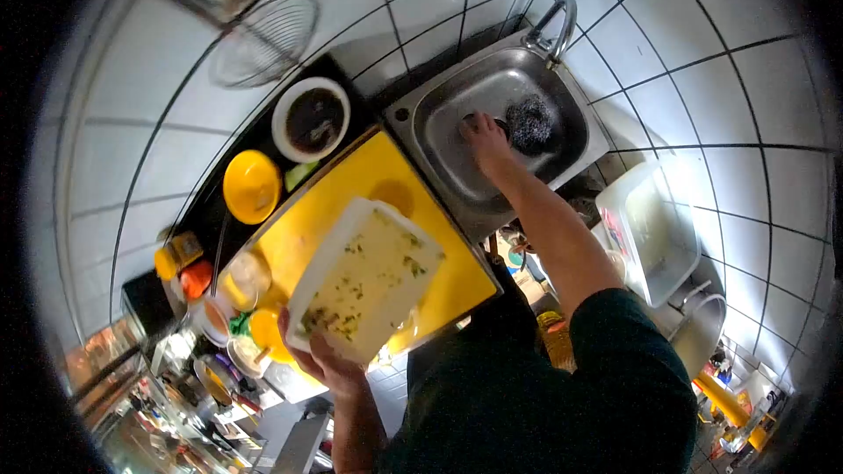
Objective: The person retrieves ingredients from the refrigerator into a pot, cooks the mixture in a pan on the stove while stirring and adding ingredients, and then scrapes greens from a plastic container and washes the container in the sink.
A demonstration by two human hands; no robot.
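My left hand (327, 358) grips the lower end of a white rectangular tray (373, 276), held tilted over a yellow cutting board (294, 211). Bits of green herb and some brownish scraps stick to its surface. Over in the metal sink (452, 167), my right hand (486, 142) reaches down to the basin floor, its fingers bent around something dark that I cannot make out. Just right of that hand lies a dark, shiny mesh-like scourer (529, 123). A curved faucet (567, 22) stands at the sink's back corner.
Behind the board are a white bowl of dark liquid (313, 118) and a yellow bowl (252, 186). Containers and a yellow-lidded jar (178, 254) crowd the left. A translucent plastic tub (659, 233) stands right of the sink. A wire strainer (268, 39) hangs on the tiled wall.
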